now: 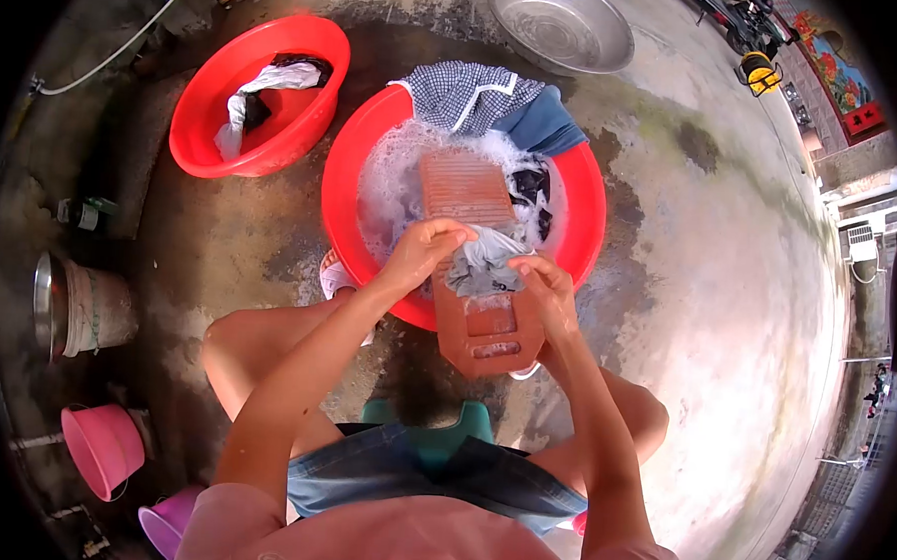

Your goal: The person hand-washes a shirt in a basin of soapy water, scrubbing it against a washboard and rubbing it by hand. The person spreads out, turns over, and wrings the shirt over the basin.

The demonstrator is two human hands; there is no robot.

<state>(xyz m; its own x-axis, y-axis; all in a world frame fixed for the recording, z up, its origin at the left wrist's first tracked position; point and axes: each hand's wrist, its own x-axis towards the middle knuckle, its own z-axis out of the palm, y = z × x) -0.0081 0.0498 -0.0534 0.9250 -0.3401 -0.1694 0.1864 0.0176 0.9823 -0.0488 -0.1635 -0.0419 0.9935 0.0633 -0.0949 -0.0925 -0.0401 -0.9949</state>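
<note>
Seated low on a green stool, knees apart, bare forearms reaching forward. My left hand grasps one side of a light grey cloth, thumb and fingers pinched on it. My right hand pinches the other side in the same manner. Cloth: bunched between the two hands, over the lower part of a reddish-brown washboard.

Washboard: ridged upper part inside a large red tub, slotted lower end out past the near rim, towards me. White suds around it; dark fabric in the suds to its right. On the far rim, a checked cloth (white band across it) and blue fabric beside it.

Beyond, left: a smaller red basin with white and black cloth inside. Beyond, right: a metal basin on the wet concrete.
</note>
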